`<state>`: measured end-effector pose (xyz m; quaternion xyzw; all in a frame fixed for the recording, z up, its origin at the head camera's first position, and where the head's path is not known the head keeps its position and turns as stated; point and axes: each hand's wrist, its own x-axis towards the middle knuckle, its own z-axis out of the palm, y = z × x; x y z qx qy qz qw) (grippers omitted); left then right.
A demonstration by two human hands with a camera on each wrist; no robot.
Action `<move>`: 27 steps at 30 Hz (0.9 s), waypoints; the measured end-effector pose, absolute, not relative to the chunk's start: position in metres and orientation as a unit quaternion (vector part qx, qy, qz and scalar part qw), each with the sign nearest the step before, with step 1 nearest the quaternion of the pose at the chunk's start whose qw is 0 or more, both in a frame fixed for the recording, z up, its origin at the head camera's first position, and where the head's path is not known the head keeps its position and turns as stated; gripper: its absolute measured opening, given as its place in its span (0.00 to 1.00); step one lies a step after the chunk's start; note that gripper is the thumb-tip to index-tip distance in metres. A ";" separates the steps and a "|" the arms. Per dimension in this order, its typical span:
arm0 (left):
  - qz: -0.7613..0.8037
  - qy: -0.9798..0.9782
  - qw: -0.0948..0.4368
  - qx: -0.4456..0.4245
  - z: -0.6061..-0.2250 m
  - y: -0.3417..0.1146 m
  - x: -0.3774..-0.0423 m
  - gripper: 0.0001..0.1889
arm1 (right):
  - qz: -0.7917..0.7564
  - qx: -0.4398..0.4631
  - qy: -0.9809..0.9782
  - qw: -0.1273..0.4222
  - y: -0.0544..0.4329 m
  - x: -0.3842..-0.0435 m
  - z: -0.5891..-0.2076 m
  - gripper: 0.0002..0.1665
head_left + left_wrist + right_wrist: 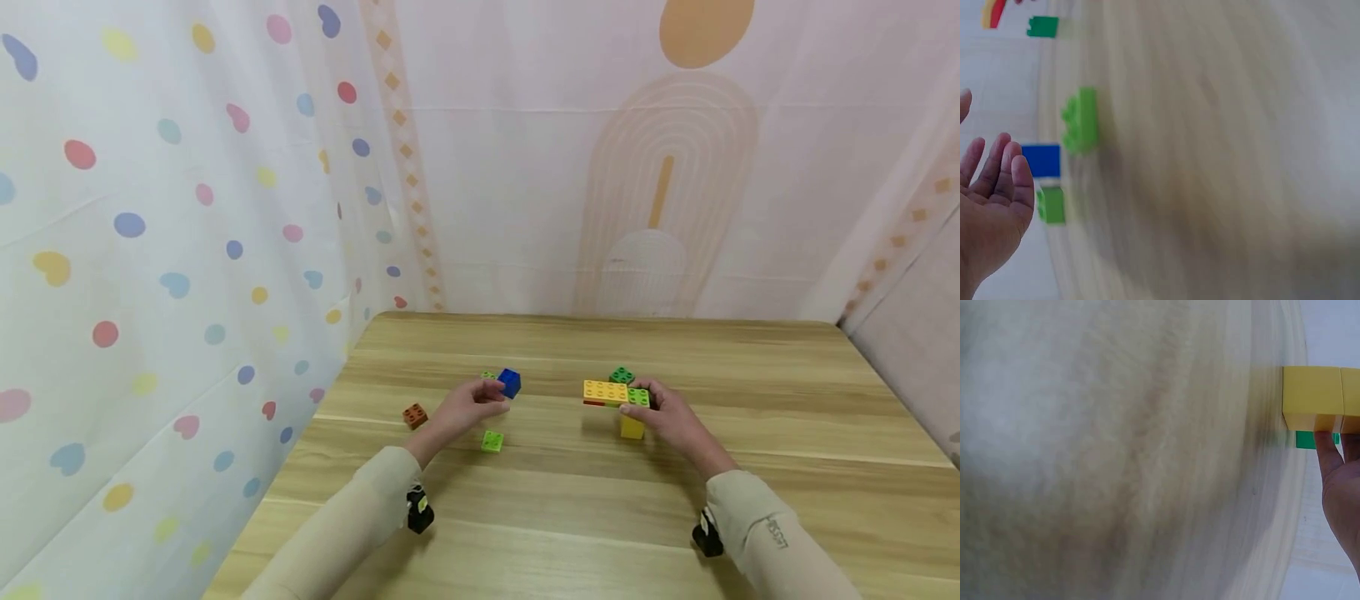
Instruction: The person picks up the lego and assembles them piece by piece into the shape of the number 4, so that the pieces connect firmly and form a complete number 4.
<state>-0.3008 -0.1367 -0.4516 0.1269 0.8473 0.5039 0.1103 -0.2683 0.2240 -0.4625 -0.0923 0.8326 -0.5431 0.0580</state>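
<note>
Just beyond left hand [467, 408]: blue block [510, 382].
Left relaxed, empty; right hand [670, 418] grips brick assembly [606, 392], long top pointing left.

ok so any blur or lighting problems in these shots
Head view: evenly lit and fairly sharp, soft shadows on the table. Left wrist view: dim, the table smeared, the upper light green brick soft-edged, the left hand clearer. Right wrist view: table blurred, a pale bright patch at upper left, the yellow brick crisper.
</note>
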 end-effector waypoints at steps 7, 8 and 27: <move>0.481 0.856 0.126 0.142 -0.460 -0.164 -0.296 0.21 | -0.541 -0.081 0.836 0.048 0.223 -0.266 -0.465 0.28; 0.473 0.859 0.129 0.145 -0.461 -0.167 -0.296 0.21 | -0.541 -0.081 0.836 0.046 0.224 -0.266 -0.467 0.29; 0.429 0.865 0.175 0.194 -0.486 -0.183 -0.289 0.27 | -0.550 -0.074 0.831 0.042 0.223 -0.264 -0.472 0.30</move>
